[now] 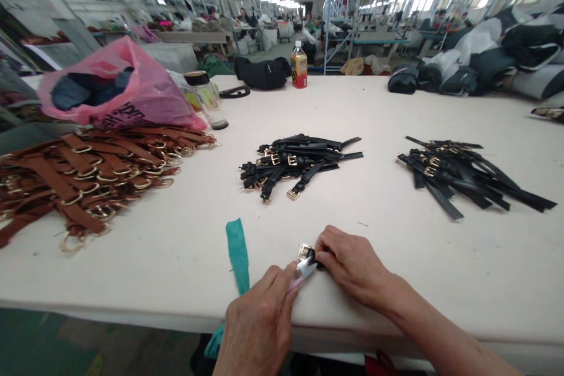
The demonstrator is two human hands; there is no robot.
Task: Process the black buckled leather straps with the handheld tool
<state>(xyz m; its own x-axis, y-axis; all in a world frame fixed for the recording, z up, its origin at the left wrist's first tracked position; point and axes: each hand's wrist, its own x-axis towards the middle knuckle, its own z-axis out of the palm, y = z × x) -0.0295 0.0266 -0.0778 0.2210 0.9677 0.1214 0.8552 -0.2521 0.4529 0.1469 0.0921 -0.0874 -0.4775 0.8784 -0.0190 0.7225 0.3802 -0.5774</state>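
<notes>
My left hand [259, 323] is closed on small thread snips [304, 271], whose blades point at a buckle. My right hand [350, 261] is closed on a short black strap with a gold buckle [305, 252], pressing it to the white table [396, 247] near the front edge. The strap is mostly hidden under my fingers. A teal fabric strip [238, 255] lies just left of my hands and hangs over the edge. Two heaps of black buckled straps lie further back, one at the centre [299, 161] and one to the right [467, 173].
A big heap of brown straps with gold rings [88, 173] fills the left side. Behind it are a pink plastic bag [118, 88], a glass jar [207, 100], a black bag [262, 72] and a drink bottle [299, 64]. Dark fabric rolls [476, 64] are stacked at the far right.
</notes>
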